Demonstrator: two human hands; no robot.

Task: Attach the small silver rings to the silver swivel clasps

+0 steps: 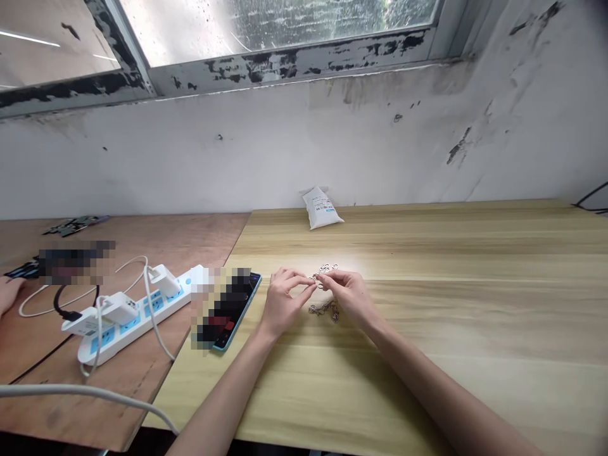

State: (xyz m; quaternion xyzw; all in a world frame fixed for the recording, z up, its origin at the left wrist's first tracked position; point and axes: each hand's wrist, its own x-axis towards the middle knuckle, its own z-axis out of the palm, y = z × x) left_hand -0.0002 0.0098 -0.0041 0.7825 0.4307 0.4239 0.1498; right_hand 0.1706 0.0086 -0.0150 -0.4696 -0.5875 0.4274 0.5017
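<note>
Over the light wooden table, my left hand (287,296) and my right hand (346,291) meet with thumb and forefinger pinched. Between their fingertips is a small metal ring (320,286), which both appear to hold. Several more metal rings (325,268) lie just beyond the fingertips. Below the hands rests a small pile of dark metal chain (325,309), close to my right wrist. Fine details of the pieces between the fingers are too small to make out.
Left of my hands lies a phone (237,313), partly blurred. A white power strip (156,310) with plugs and cables sits on the reddish table (156,244). A white packet (322,208) stands near the wall. Another person's hand (7,294) shows at the left edge.
</note>
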